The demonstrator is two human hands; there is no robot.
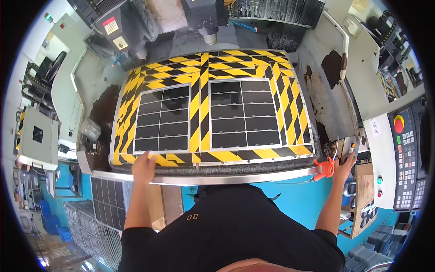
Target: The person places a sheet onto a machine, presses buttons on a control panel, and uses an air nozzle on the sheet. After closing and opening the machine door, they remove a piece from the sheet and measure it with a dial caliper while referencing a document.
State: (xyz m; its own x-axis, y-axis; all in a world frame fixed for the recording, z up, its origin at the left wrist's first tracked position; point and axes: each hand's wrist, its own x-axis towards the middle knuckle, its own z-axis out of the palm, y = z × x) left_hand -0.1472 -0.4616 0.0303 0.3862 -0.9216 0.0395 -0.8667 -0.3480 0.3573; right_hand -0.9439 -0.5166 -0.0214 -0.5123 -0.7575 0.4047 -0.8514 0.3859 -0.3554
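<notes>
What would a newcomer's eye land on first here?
The yellow-and-black striped bed in the middle likely grabs you first, with two dark gridded panels side by side on it. Then come the orange-red object near its lower right corner, beside the right hand, and the red button on the far-right control board.

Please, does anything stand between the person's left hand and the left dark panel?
Nothing visible stands between them. The left hand is at the near edge of the striped board, close to the left dark panel; whether they touch, I cannot tell. The orange tool is away, beside the right hand.
</notes>
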